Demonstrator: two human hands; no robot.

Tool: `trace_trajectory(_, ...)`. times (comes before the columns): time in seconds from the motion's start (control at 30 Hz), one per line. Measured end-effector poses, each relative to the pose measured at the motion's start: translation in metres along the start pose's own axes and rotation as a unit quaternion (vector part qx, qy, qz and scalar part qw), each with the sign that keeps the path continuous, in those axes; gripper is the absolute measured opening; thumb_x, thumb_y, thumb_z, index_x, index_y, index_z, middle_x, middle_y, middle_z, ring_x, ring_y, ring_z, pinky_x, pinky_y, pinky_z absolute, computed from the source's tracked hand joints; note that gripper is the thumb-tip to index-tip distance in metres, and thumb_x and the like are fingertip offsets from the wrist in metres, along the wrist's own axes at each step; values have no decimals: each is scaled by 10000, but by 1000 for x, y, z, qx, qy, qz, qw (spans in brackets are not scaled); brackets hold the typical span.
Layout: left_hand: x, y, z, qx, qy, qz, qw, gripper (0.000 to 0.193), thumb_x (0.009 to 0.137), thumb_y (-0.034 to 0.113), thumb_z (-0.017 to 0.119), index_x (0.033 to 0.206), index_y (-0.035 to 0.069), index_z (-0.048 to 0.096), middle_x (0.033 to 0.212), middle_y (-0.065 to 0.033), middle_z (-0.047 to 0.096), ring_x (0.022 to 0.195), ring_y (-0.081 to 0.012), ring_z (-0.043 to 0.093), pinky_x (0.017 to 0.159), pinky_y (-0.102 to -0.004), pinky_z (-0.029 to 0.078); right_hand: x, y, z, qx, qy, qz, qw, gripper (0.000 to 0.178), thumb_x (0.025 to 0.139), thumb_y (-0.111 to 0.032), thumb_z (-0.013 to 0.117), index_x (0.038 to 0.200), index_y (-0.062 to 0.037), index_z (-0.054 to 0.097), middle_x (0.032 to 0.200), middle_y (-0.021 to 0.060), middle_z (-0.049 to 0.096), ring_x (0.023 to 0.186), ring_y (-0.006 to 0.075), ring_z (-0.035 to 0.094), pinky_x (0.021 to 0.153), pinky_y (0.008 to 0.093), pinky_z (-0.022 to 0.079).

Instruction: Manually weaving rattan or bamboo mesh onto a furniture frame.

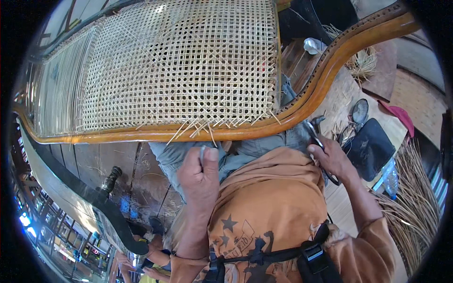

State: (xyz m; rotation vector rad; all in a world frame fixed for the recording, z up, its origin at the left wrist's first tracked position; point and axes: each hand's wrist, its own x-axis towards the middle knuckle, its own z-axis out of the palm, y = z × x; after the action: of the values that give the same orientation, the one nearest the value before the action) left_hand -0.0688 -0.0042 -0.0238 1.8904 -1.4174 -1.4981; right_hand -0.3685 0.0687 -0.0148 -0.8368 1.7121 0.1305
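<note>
A long orange-brown wooden frame bends across the picture just beyond my hands. Woven cane webbing fills it, and loose strand ends stick out over its near rail. My left hand is closed in a fist below these ends, thumb upward. Something small and pale shows at its thumb, too little to name. To the right, beside my lap, my right hand is wrapped round dark scissors; a black handle loop shows below the fingers. The scissors are apart from the cane.
A dark flat pad lies on the board at right, near a clear plastic bottle. Cane bundles spread at the far right. Another curved frame stands at left, with other people's arms behind it. A black bucket is at the back.
</note>
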Motion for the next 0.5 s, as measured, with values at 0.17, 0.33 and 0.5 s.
trace_trajectory(0.17,7,34,41,-50,-61,80,994,219,886,200,592,830,-11,574,741,-102,563,656,-188,544,613,-308,445,7,90,40,-116,92,53,988,509,887,-467,497,957,36,546,898,302,589,905,443,572,741,482,443)
trace_trajectory(0.33,56,45,73,169,-34,212,962,180,845,161,570,897,-8,605,715,-112,585,631,-225,566,613,-323,440,-5,60,26,-82,131,71,985,514,900,-461,478,1030,32,539,885,316,595,909,445,574,744,481,453)
trace_trajectory(0.5,104,57,93,120,-153,125,973,192,825,198,564,838,15,622,692,-151,601,649,-287,585,625,-376,456,-14,-19,-3,18,127,-111,986,480,907,-424,451,930,54,498,759,272,566,771,435,568,673,440,427)
